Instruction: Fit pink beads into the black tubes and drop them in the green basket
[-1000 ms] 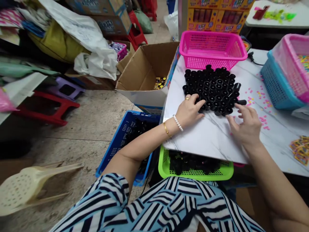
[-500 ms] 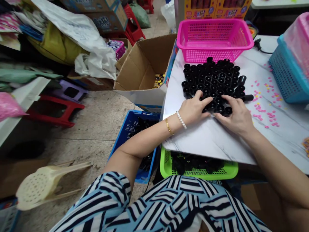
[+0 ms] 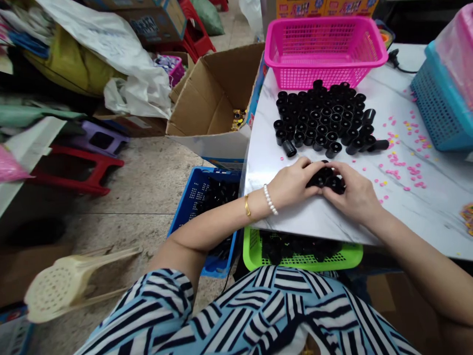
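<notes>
The black tubes (image 3: pixel 325 120) before you look like smooth plastic with a glossy finish. Your table (image 3: pixel 303 214) has a smooth, slightly glossy, marble-patterned top. The pink basket (image 3: pixel 321 77) facing you is shiny, perforated plastic; the box (image 3: pixel 236 71) is matt cardboard. Your sleeve (image 3: pixel 166 298) is matt cloth, your bangle (image 3: pixel 247 205) polished metal, your beads (image 3: pixel 269 199) smooth and pearly. The floor (image 3: pixel 144 180) looks rough and matt.
</notes>
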The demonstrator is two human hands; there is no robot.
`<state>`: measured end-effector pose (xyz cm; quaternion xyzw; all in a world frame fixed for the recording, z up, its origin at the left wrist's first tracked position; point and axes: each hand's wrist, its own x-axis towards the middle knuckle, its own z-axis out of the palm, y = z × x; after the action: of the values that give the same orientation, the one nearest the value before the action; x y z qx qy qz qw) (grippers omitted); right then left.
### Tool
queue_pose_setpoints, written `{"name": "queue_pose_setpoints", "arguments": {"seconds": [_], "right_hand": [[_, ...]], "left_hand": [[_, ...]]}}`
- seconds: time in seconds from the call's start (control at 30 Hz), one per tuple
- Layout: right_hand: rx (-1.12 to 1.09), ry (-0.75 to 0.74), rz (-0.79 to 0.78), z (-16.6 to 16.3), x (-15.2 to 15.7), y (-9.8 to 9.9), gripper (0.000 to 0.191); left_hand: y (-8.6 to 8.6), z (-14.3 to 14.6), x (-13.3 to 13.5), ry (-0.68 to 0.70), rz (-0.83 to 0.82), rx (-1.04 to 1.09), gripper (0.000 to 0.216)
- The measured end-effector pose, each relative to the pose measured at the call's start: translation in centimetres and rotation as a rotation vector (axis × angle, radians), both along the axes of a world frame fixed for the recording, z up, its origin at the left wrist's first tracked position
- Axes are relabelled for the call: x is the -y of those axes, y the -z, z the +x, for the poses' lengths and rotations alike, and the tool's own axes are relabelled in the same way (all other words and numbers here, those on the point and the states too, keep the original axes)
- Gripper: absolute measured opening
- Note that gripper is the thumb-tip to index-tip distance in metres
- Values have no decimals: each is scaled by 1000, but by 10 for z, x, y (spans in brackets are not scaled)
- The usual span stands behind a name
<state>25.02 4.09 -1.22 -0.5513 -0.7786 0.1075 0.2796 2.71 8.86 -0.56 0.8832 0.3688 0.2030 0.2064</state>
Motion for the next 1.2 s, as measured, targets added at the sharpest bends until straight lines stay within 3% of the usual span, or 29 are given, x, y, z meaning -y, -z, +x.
{"name": "queue_pose_setpoints", "arguments": {"seconds": [0.13, 0.27, 0.4, 0.5, 0.6, 0.67, 0.77, 0.9, 1.07, 1.2], "right_hand": [[-9, -4, -34, -13, 33, 2, 53], [45, 8, -68, -20, 47, -5, 53], [28, 16, -35, -5, 59, -18, 65], [-17, 157, 81, 25, 81, -16, 62], [96, 404, 244, 60, 106, 1, 44], [207, 444, 265, 76, 118, 15, 41], [345, 409, 233, 86, 126, 29, 40], [382, 372, 212, 86, 128, 29, 35], [334, 287, 190, 91, 137, 23, 44], [388, 202, 174, 93, 147, 20, 52]], "left_hand": [[5, -14, 29, 14, 10, 67, 66], [8, -20, 43, 15, 40, 87, 68], [4, -25, 54, -19, 100, 112, 81], [1, -32, 67, -74, 152, 189, 79], [4, -40, 78, -166, 189, 268, 64], [6, -42, 84, -205, 178, 278, 52], [10, -38, 90, -205, 119, 267, 43], [12, -28, 94, -208, 89, 253, 36], [11, -19, 103, -276, 211, 299, 44], [10, -1, 118, -95, 348, 180, 46]]}}
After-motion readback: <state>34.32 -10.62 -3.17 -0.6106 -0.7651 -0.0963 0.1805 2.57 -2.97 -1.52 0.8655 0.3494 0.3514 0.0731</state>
